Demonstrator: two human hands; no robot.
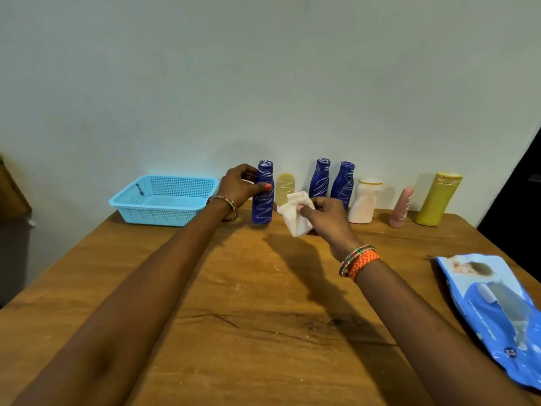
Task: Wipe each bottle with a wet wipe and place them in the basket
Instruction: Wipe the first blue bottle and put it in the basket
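Observation:
My left hand (238, 184) grips a blue scribbled bottle (263, 200) by its upper part, upright at the table's far middle. Just right of it, my right hand (325, 213) pinches a crumpled white wet wipe (295, 215), a short gap from the bottle. Along the wall stand a pale yellow bottle (285, 186), two more blue bottles (319, 177) (343, 183), a white bottle (364, 202), a pink bottle (402, 208) and a tall yellow bottle (437, 199). The light blue basket (131, 196) sits at the far left, with nothing visible inside.
A blue wet wipe pack (494, 309) lies near the table's right edge. The wooden table (248, 317) meets a plain wall behind the bottles. A dark piece of furniture (13, 230) stands beyond the left edge.

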